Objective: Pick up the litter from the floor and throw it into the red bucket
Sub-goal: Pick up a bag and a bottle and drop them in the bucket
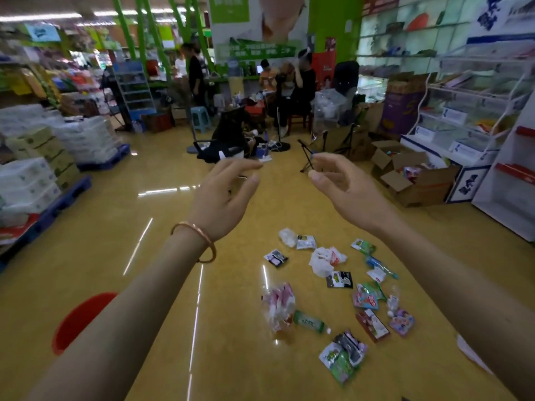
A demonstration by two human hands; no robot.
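Plainly, the 2 hands were raised in front of the camera and held nothing: the left hand (223,195) and the right hand (344,189) both had loosely curled, relaxed fingers. The litter (366,299) (wrappers, packets, a white plastic bag (321,261)) lay scattered on the yellow floor (173,256) below the right forearm. The red bucket (78,322) stood at lower left, partly hidden behind the left forearm, well apart from the litter.
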